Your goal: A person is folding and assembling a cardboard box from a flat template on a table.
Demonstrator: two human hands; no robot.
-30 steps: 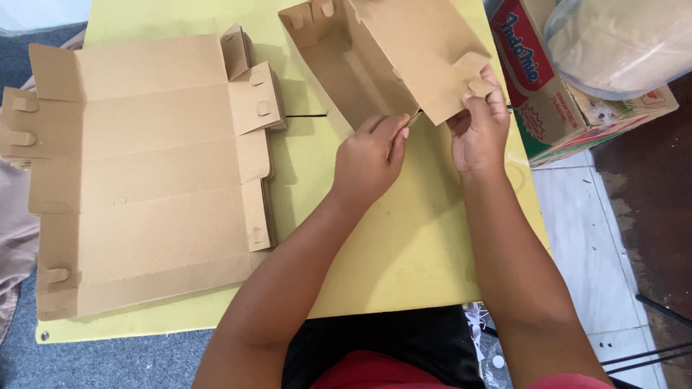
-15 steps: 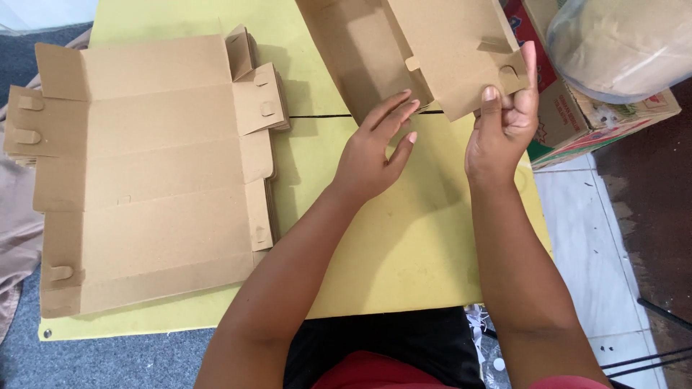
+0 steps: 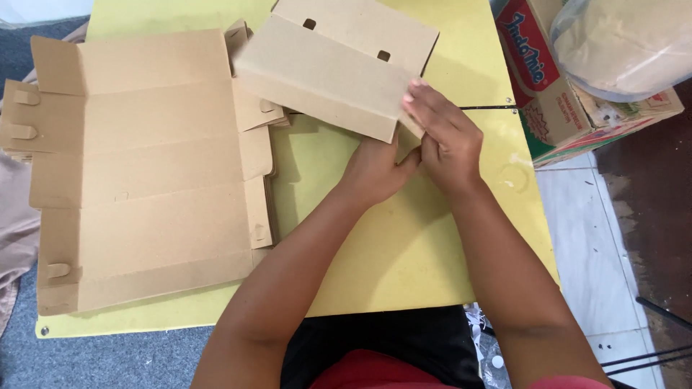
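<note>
Flat stack, left of frame: die-cut cardboard box blanks (image 3: 144, 173) lie opened out and piled on the yellow table (image 3: 389, 252), edges roughly squared, likely so the next sheet is within reach. Plain brown corrugated board, matte, scored in parallel fold lines, with small rounded locking tabs along the left edge.

Table: smooth yellow top, matte, with a dark seam line running across at upper right.

Folded carton, upper centre: a half-formed cardboard box (image 3: 339, 72) rests tilted on the table, one long panel bent up along its crease, two small rectangular slots punched in the upper panel. Its lower right corner is the part being worked.

Left hand (image 3: 375, 169): tucked below that corner, fingers curled and mostly hidden under the board; it seems to brace the panel from beneath, though the grip itself cannot be made out.

Right hand (image 3: 447, 140): fingers bent and close together, fingertips pressed on the carton's corner edge, pinching the flap against the left hand.

Printed carton, upper right: a red, green and white shipping box (image 3: 555, 108) stands beside the table, glossy print, carrying a clear plastic bag (image 3: 620, 43) of pale contents.
</note>
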